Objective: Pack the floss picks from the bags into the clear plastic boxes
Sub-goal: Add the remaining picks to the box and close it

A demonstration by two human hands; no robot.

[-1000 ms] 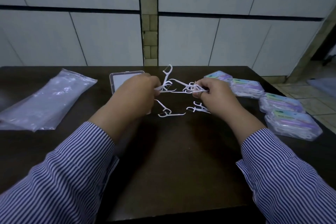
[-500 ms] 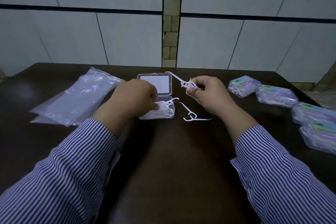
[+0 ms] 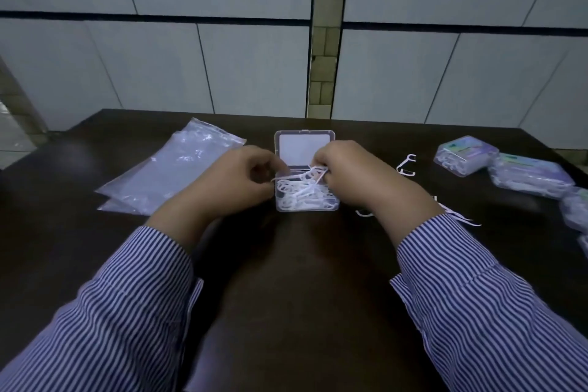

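At frame centre I find the right hand pinching floss picks over the open clear box on the bench, left hand curled beside, its grip unclear; picks look light, springy, tangle-prone, best pinched by their handles.

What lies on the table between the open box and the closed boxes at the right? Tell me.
In the head view, one loose floss pick lies on the dark table between the open box and the nearest closed box; the right hand partly fills that stretch.
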